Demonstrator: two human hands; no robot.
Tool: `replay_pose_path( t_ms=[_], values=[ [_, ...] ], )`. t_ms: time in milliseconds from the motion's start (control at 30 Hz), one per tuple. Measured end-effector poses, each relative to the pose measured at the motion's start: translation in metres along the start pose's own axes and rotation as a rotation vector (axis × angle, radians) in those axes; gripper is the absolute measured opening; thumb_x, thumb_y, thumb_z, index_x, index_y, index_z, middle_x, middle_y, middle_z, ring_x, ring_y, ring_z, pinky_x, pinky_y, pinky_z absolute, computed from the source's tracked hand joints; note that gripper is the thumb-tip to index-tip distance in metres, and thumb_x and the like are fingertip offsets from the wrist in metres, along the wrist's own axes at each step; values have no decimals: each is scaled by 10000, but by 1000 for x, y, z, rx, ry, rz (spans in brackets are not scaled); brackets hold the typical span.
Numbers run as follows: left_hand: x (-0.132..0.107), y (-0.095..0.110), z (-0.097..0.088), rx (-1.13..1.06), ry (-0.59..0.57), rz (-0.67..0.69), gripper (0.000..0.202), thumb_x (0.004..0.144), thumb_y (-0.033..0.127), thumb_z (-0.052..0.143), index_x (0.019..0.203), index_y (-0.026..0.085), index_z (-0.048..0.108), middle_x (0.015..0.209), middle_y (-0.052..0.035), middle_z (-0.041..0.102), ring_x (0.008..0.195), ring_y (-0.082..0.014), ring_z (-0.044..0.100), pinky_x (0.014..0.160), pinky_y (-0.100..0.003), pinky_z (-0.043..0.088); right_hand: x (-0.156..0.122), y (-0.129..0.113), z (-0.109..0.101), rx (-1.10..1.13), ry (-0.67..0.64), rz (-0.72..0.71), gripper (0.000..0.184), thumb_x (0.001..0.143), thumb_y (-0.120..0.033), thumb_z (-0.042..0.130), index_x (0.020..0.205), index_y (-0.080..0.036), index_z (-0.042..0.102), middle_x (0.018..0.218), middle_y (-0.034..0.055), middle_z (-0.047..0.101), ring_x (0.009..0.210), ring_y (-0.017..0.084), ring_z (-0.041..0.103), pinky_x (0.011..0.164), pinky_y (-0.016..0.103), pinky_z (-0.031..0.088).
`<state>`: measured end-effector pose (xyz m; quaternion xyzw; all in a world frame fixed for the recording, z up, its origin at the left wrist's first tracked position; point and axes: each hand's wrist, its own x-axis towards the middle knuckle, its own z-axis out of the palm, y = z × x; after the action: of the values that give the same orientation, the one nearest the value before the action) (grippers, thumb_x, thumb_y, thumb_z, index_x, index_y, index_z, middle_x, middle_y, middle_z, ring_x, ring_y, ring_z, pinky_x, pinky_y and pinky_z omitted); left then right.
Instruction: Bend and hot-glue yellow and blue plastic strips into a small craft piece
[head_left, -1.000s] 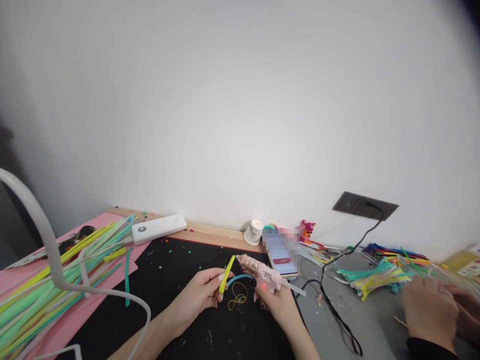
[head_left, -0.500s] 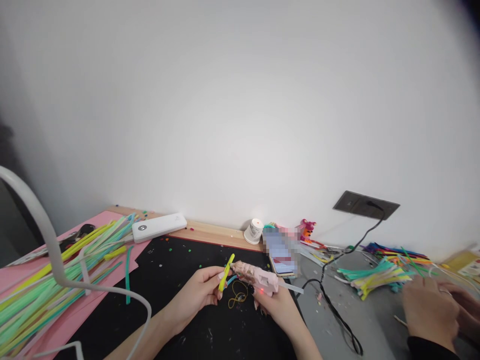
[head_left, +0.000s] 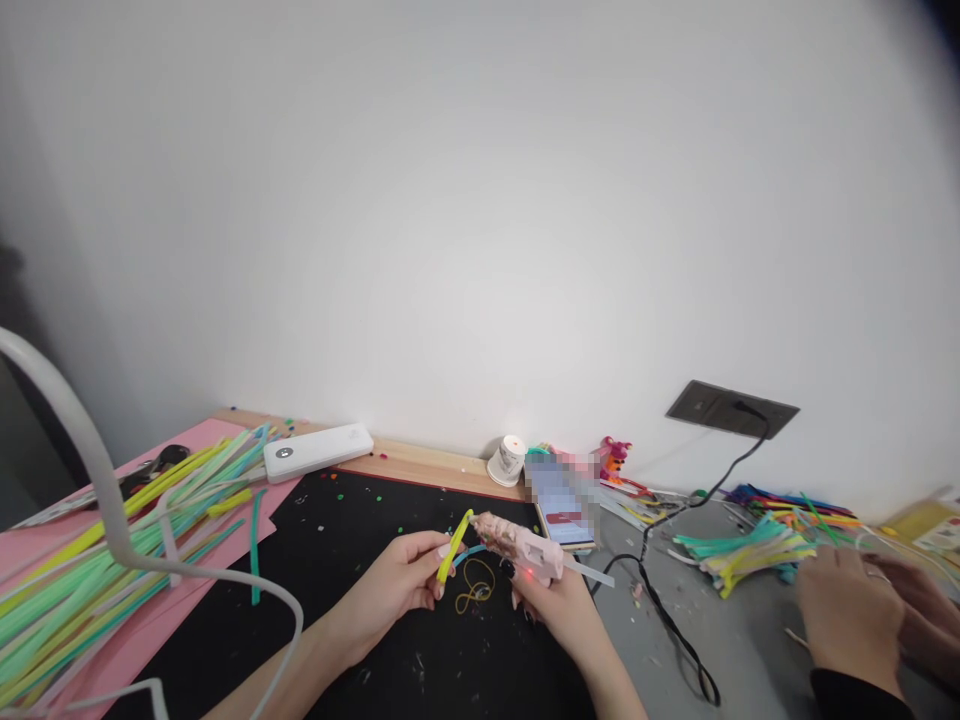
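My left hand (head_left: 397,585) pinches a short yellow straw piece (head_left: 454,545) and holds it up over the black mat (head_left: 352,540). My right hand (head_left: 559,605) grips a pink hot glue gun (head_left: 521,545), red light on, with its nozzle touching the top of the yellow piece. A blue curved strip (head_left: 472,553) shows just behind the fingers. A yellow rubber band loop (head_left: 474,585) lies on the mat below the hands.
A heap of green and yellow straws (head_left: 90,580) covers pink paper at left. A white power bank (head_left: 318,452), tape roll (head_left: 508,461) and phone (head_left: 564,505) lie by the wall. The glue gun's black cord (head_left: 675,640) runs to a wall socket (head_left: 731,409). Another person's hands (head_left: 870,620) work at right near coloured strips (head_left: 742,550).
The glue gun's nozzle dipped slightly left, then came back up to the tip of the yellow piece. The other person's hands shifted a little.
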<state>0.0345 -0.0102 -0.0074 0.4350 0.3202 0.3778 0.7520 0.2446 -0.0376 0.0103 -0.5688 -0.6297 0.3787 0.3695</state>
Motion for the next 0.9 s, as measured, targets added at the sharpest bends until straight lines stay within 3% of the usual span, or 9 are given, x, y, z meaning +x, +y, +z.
replay_pose_path(
  t_ms=[167,400,533,700,900],
  values=[
    [0,1,1,12,-5,5,306,728,418,650,856,140,642,647,29,491,564,-80,423,556,-206,346,-1,7,2,-15,11,9,122,753,-241,537,765,-138,601,475,-41,483,413,77,373,399,191,299],
    [0,-1,-1,36,-8,19,295,744,414,632,865,145,638,646,26,498,571,-87,429,571,-209,354,-3,11,2,-2,-76,40,132,734,-257,556,678,-139,580,472,-39,504,398,73,400,385,177,317],
    [0,-1,-2,37,7,21,296,748,407,630,879,142,626,659,24,500,573,-86,429,575,-209,358,-4,13,1,35,-121,95,118,730,-249,553,690,-139,572,461,-38,522,372,65,390,367,169,298],
    [0,1,-1,34,6,24,281,739,413,636,815,144,606,663,32,482,572,-84,426,569,-210,363,-4,13,0,67,-62,51,146,752,-251,553,834,-141,604,481,-44,524,398,65,384,373,162,281],
    [0,-1,-1,23,24,19,276,728,423,641,733,157,565,629,44,473,564,-84,434,576,-212,365,-4,12,1,59,-98,70,151,769,-254,529,814,-140,617,465,-45,517,383,62,370,374,168,273]
  ],
)
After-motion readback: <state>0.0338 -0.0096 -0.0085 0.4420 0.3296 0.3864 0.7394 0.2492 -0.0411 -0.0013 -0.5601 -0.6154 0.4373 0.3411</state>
